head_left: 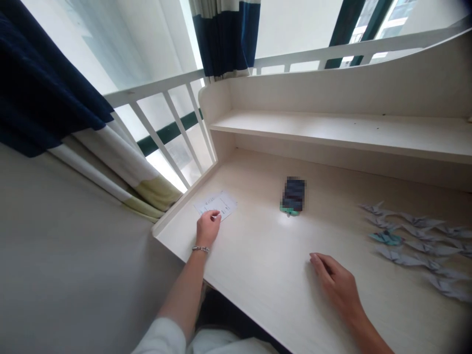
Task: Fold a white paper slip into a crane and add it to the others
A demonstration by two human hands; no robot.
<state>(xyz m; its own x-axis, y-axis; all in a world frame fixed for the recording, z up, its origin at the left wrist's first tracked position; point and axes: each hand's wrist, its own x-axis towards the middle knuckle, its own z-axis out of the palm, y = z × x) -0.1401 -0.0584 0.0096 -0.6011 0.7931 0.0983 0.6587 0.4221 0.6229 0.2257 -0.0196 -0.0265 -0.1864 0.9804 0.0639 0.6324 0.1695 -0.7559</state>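
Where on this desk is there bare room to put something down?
The widest bare patch lies between the left hand on the paper slip, the phone and the right hand. The shelf above also shows bare. The right side is crowded with folded paper cranes.

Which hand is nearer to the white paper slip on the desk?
Left. The left hand rests its fingertips on the slip; the right hand lies flat on the desk, far to the slip's right.

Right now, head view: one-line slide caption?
Left hand touches a paper slip on the desk; right hand rests near folded paper cranes.
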